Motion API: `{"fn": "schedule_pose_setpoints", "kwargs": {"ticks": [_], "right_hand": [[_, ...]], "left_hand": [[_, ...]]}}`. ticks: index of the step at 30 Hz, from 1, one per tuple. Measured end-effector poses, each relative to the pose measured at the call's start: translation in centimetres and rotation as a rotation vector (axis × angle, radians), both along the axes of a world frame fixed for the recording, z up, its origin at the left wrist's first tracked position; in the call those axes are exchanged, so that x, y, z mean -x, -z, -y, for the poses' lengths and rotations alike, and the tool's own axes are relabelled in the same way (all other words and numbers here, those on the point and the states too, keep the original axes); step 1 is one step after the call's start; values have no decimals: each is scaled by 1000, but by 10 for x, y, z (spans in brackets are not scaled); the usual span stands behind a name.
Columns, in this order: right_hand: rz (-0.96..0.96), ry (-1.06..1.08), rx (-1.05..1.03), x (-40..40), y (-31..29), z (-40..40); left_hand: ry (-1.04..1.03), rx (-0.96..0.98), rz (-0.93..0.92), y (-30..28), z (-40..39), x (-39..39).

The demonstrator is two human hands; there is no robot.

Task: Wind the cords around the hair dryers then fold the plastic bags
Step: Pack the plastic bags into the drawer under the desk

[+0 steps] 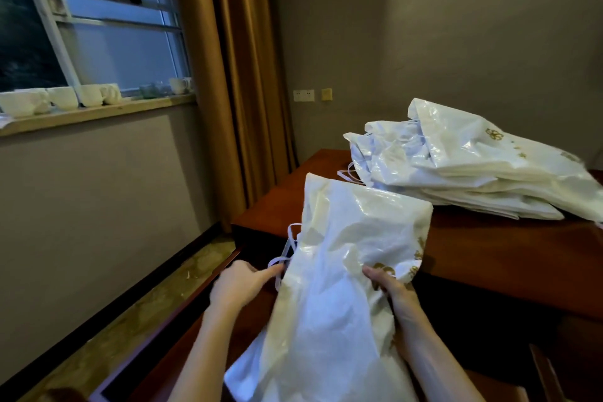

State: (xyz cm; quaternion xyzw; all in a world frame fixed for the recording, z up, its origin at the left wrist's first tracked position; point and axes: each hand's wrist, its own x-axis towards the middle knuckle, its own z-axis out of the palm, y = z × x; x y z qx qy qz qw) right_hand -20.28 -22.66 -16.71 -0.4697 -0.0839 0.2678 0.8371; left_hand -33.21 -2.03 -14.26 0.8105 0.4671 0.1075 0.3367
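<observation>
While no hair dryers show, the left hand and right hand grip one unfolded plastic bag above the table, near the stacked bags, so folding seems underway.

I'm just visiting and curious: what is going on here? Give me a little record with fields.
activity: folding a white plastic bag
left hand: grips the bag's left edge, by its drawstring
right hand: grips the bag's right side
bag position: held over the brown table
other bags: pile of bags lying at the table's far end
hair dryers: none in view
background: cups on the windowsill, curtain
</observation>
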Motion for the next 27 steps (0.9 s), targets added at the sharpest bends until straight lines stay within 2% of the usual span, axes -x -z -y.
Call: {"fn": "schedule_pose_setpoints", "kwargs": {"ticks": [1,2,3,5,7,8,10,15,18,21,23,25,27], "right_hand": [[23,10,1,-1,-1,1],[42,14,10,-3,-1,2],[55,9,19,-2,0,2],[50,-25,33,-2,3,2],[22,-64,25,1,3,1],[3,-98,4,2,4,0],[-50,-191,-27,7,6,-3],[-119,-377,-93,26,6,-11],[39,-353,-34,36,1,-17],[306,-234,238,35,-6,-16],[476,-236,468,24,-9,-8],[685,-201,693,10,-11,1],[875,-29,934,-2,-11,7]], "left_hand": [[-62,-214,-18,-2,-3,1],[-87,-346,52,-5,-2,-1],[-54,-366,194,-7,1,-5],[167,-167,420,-11,18,-17],[404,213,419,-9,44,-27],[464,401,424,-5,55,-30],[514,653,468,-2,65,-29],[494,867,511,-1,63,-26],[421,787,380,7,54,-31],[368,711,340,12,36,-33],[410,672,298,8,27,-27],[452,646,200,3,22,-18],[480,630,70,4,18,-9]]}}
